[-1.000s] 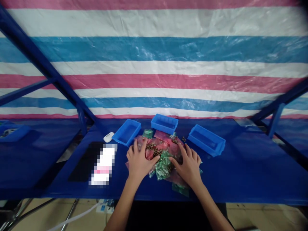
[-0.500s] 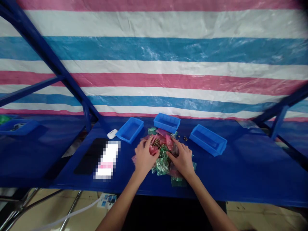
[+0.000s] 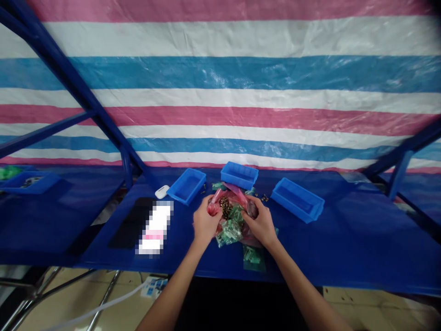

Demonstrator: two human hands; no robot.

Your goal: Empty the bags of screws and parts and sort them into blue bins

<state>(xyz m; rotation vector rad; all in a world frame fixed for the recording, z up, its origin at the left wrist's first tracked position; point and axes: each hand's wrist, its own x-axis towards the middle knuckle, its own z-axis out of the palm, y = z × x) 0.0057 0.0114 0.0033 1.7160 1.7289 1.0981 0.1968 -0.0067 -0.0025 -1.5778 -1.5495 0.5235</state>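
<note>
A heap of pink and green plastic bags lies on the blue table between my hands. My left hand (image 3: 206,221) grips the pink bag (image 3: 214,207) at the heap's left side, fingers curled round it. On the right side, my right hand (image 3: 261,221) closes on the same pink plastic, with a dark round lump showing by its fingers. Small brass-coloured parts (image 3: 226,208) show in the middle of the heap. Green bags (image 3: 231,230) lie between the thumbs, and another green bag (image 3: 254,257) rests nearer the table's front edge.
Behind the heap stand three blue trays, at left (image 3: 186,186), centre (image 3: 239,175) and right (image 3: 298,200). A white case (image 3: 161,191) and a black mat (image 3: 129,225) with a pixelated object are at left. Loose small parts (image 3: 264,198) lie near the right tray.
Both hands have drawn in on the heap, and the pink plastic is bunched up more. Small loose parts now show beside the left tray. More of the front green bag is visible.
</note>
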